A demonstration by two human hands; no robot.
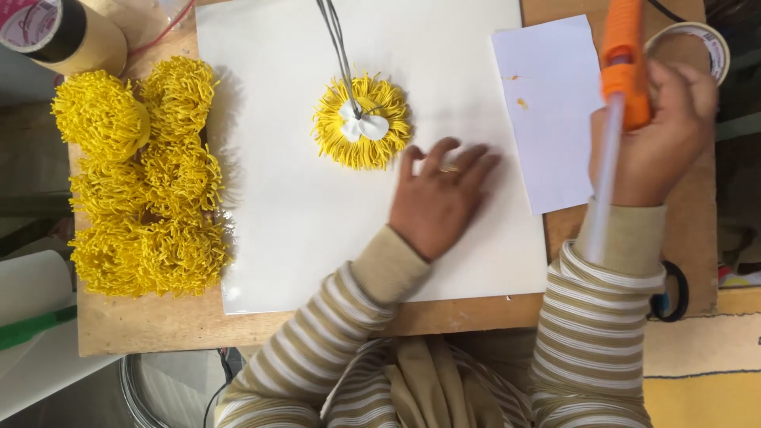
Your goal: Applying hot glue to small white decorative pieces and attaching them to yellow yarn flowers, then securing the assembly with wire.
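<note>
My left hand (438, 202) lies flat with fingers spread on the white sheet (293, 198), just beside the yellow flower (362, 121), so I keep it steady while my right hand (654, 135) grips the glue gun (622, 63).

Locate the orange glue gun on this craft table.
In the head view the orange glue gun is upper right, gripped in the right hand, above the small white paper.

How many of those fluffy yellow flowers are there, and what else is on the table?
Yellow fringed flowers in the pile: about 6
Yellow fringed flower on the white sheet: 1
White sheets: 2
Orange glue gun: 1
Tape rolls: 2
Total: about 12
</note>
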